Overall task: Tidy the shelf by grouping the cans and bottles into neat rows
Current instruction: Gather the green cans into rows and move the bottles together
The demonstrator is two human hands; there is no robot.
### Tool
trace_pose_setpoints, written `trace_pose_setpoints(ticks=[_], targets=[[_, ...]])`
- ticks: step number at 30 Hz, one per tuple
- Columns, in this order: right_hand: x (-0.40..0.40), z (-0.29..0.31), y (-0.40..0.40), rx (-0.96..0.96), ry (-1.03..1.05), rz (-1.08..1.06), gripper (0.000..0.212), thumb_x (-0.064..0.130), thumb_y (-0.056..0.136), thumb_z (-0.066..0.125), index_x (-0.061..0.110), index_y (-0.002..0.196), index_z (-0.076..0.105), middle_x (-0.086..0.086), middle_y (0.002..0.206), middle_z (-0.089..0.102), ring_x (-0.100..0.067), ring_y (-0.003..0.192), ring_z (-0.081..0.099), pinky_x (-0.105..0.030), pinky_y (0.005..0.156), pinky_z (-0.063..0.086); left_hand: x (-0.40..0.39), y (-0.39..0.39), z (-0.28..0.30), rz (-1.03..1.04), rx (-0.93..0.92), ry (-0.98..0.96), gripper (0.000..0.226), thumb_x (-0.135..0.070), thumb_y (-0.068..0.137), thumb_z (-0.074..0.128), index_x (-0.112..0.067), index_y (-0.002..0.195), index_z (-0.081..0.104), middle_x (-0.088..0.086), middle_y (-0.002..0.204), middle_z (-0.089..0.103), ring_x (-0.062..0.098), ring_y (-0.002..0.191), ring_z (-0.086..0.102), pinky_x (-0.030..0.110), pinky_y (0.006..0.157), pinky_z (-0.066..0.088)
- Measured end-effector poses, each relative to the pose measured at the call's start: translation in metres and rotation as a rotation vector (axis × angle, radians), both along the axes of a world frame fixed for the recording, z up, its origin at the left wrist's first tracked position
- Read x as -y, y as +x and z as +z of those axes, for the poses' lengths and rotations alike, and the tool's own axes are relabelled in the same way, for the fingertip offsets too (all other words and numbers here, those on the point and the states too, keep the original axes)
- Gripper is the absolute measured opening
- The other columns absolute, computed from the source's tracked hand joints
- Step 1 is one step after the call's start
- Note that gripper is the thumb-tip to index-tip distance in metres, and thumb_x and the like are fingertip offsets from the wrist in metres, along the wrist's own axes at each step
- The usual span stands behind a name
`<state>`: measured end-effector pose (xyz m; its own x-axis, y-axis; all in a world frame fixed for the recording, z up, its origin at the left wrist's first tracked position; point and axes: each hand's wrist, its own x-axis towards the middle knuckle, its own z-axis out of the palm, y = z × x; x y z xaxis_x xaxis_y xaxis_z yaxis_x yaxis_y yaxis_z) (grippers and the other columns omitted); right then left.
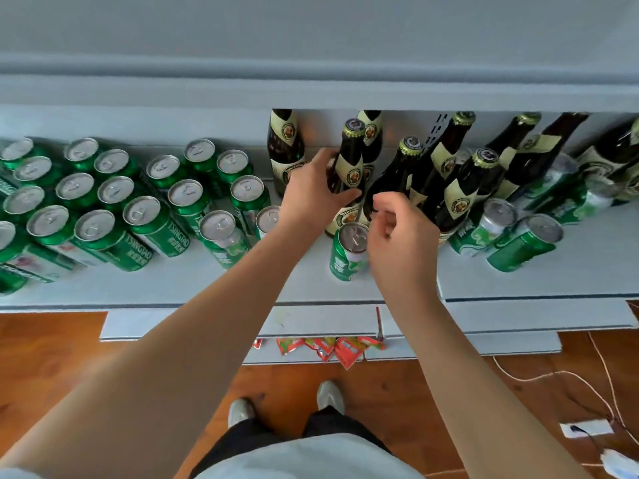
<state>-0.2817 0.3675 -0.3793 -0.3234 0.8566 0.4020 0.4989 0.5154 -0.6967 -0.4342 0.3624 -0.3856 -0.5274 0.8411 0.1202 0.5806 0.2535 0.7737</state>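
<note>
Cans point(103, 202) left of bottles point(446, 174)

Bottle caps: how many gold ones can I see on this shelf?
5. First cap above the left hand; second cap above the right hand; third cap and fifth cap back right; fourth cap between them, nearer. Other bottles have tops hidden under the upper shelf.

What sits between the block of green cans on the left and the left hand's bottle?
Head view: a dark brown bottle at the back and a partly hidden green can in front. Left hand grips the bottle.
</note>
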Motion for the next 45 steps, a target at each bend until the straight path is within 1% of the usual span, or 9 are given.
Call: trace_pose_setpoints(ticks=[3, 7, 11, 18, 27, 33, 36, 41, 45], targets=[[0.001, -0.001, 0.003, -0.013, -0.038, 0.024, 0.024, 0.003, 0.091, 0.053, 0.006, 0.11, 0.067, -0.005, 0.097, 0.07, -0.018, 0.088, 0.066, -0.034, 0.076, 0.056, -0.001, -0.017, 0.002, -0.132, -0.05, -0.127, 0.068, -0.024, 0.078, 0.077, -0.016, 0.139, 0.047, 0.007, 0.127, 0.061, 0.024, 0.114, 0.06, 0.04, 0.094, 0.052], [0.01, -0.012, 0.002, -0.016, -0.066, 0.062, 0.023, 0.006, 0.094, 0.052, 0.01, 0.111, 0.066, -0.004, 0.1, 0.069, -0.018, 0.09, 0.067, -0.039, 0.076, 0.057, -0.011, -0.049, 0.008, -0.158, -0.326, -0.311, 0.067, -0.005, 0.08, 0.06, -0.012, 0.144, 0.041, 0.012, 0.134, 0.053, 0.031, 0.118, 0.057, 0.044, 0.098, 0.049], [0.016, -0.028, -0.005, 0.12, -0.047, 0.147, 0.032, 0.009, 0.094, 0.051, 0.014, 0.123, 0.06, -0.002, 0.112, 0.065, -0.02, 0.1, 0.062, -0.038, 0.079, 0.056, -0.034, -0.047, 0.006, -0.304, -0.49, -0.491, 0.072, -0.016, 0.084, 0.065, -0.017, 0.149, 0.035, 0.014, 0.131, 0.054, 0.034, 0.119, 0.057, 0.046, 0.097, 0.049], [0.005, -0.049, -0.004, 0.277, 0.054, 0.269, 0.04, 0.006, 0.09, 0.058, 0.006, 0.129, 0.056, -0.007, 0.122, 0.063, -0.023, 0.112, 0.057, -0.036, 0.094, 0.052, -0.046, -0.053, 0.003, -0.274, -0.577, -0.465, 0.064, -0.037, 0.076, 0.077, -0.021, 0.133, 0.054, 0.011, 0.122, 0.061, 0.034, 0.116, 0.058, 0.05, 0.091, 0.052], [-0.001, -0.059, -0.002, 0.417, 0.162, 0.356, 0.049, -0.001, 0.086, 0.064, 0.0, 0.134, 0.053, -0.014, 0.138, 0.054, -0.029, 0.131, 0.047, -0.038, 0.112, 0.037, 0.001, -0.075, 0.03, -0.131, -0.507, -0.282, 0.068, -0.035, 0.066, 0.086, -0.021, 0.127, 0.058, 0.003, 0.119, 0.061, 0.028, 0.106, 0.06, 0.045, 0.086, 0.052], [-0.007, -0.057, 0.004, 0.468, 0.161, 0.383, 0.058, -0.001, 0.081, 0.072, 0.004, 0.135, 0.053, -0.009, 0.139, 0.052, -0.028, 0.129, 0.048, -0.034, 0.111, 0.036, 0.072, -0.092, 0.072, 0.009, -0.368, -0.046, 0.062, -0.051, 0.061, 0.079, -0.035, 0.117, 0.059, -0.012, 0.109, 0.059, 0.006, 0.08, 0.055, 0.03, 0.078, 0.053], [0.004, -0.041, -0.011, 0.361, 0.199, 0.352, 0.045, 0.015, 0.089, 0.066, 0.003, 0.131, 0.056, -0.009, 0.135, 0.055, -0.026, 0.126, 0.048, -0.04, 0.109, 0.041, 0.112, -0.104, 0.085, 0.112, -0.257, 0.085, 0.057, -0.036, 0.067, 0.087, -0.026, 0.117, 0.062, -0.011, 0.109, 0.058, 0.005, 0.09, 0.061, 0.011, 0.076, 0.051], [0.05, 0.002, -0.075, 0.046, 0.222, 0.449, 0.034, 0.016, 0.093, 0.062, 0.005, 0.125, 0.058, -0.009, 0.123, 0.06, -0.022, 0.115, 0.055, -0.03, 0.1, 0.044, 0.183, -0.128, 0.099, 0.224, -0.204, 0.105, 0.057, -0.03, 0.071, 0.086, -0.021, 0.119, 0.058, -0.006, 0.12, 0.064, 0.004, 0.103, 0.065, 0.012, 0.078, 0.054], [0.076, -0.006, -0.129, 0.189, 0.226, 0.561, 0.048, 0.022, 0.087, 0.068, 0.004, 0.129, 0.055, -0.013, 0.128, 0.056, -0.028, 0.117, 0.053, -0.037, 0.1, 0.045, 0.231, -0.141, 0.087, 0.304, -0.137, 0.066, 0.054, -0.026, 0.074, 0.083, -0.019, 0.121, 0.056, -0.016, 0.11, 0.063, -0.014, 0.091, 0.061, 0.006, 0.073, 0.047]])
